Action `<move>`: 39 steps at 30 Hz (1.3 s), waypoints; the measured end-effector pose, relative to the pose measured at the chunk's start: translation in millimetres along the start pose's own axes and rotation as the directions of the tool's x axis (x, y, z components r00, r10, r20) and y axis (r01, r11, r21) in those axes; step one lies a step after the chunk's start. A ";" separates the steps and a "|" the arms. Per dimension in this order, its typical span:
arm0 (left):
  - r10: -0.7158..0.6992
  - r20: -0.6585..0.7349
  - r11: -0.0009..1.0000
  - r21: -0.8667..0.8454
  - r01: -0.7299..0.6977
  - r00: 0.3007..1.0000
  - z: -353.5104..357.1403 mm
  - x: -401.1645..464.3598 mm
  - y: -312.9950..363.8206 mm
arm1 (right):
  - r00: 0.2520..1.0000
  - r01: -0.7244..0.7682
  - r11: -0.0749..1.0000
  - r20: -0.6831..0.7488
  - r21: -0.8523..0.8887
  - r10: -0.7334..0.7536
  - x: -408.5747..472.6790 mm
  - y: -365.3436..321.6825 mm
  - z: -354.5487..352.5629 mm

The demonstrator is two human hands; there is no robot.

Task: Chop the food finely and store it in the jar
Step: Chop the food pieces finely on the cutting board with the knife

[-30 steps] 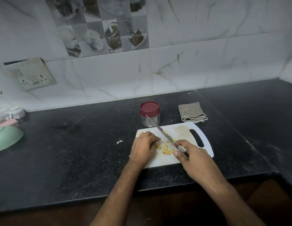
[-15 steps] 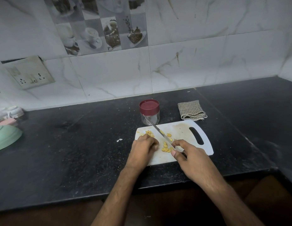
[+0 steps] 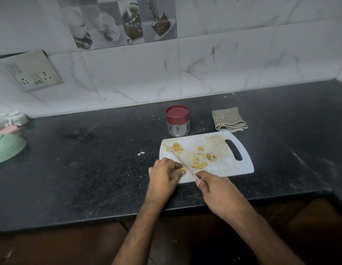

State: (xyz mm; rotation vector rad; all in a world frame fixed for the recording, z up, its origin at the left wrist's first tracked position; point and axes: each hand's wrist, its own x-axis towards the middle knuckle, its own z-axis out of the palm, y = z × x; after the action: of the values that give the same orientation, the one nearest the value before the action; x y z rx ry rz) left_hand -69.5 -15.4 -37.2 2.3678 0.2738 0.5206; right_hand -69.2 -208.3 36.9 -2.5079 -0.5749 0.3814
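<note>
A: Item, hands?
B: Right hand (image 3: 217, 190) grips thin steel knife (image 3: 178, 160); left hand (image 3: 164, 175) pinches yellow food piece (image 3: 182, 169) beside the blade.
A: Location?
B: White plastic chopping board (image 3: 223, 163), sliced bits scattered. Clear jar (image 3: 177, 121), maroon lid on, just behind.

**Chopping on the white board**

The left hand (image 3: 164, 175) pinches a yellow piece (image 3: 182, 169) on the cutting board (image 3: 227, 165). The right hand (image 3: 217, 190) grips the knife (image 3: 178, 159), its blade beside that piece. The jar (image 3: 177, 121) stands behind, lid on.
</note>
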 end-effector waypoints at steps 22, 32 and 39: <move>-0.047 -0.014 0.995 -0.086 0.045 0.999 -2.8 0.4 -0.1 | 0.997 -0.028 0.980 0.059 -0.196 0.041 -5.2 -10.7 -1.3; -0.079 0.023 0.995 -0.055 0.080 0.997 -0.6 2.1 -0.8 | 0.990 -0.041 0.955 0.120 -0.293 0.079 -5.7 -22.3 -9.2; -0.095 0.017 0.992 -0.086 0.096 0.995 1.0 1.9 -3.5 | 0.996 -0.046 0.984 0.073 -0.173 0.060 8.6 -19.1 2.8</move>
State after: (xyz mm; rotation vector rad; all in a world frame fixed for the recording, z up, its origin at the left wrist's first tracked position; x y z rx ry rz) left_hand -67.5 -12.7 -39.7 2.2611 0.3496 0.4623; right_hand -68.9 -188.3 44.0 -2.6874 -0.5951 0.4699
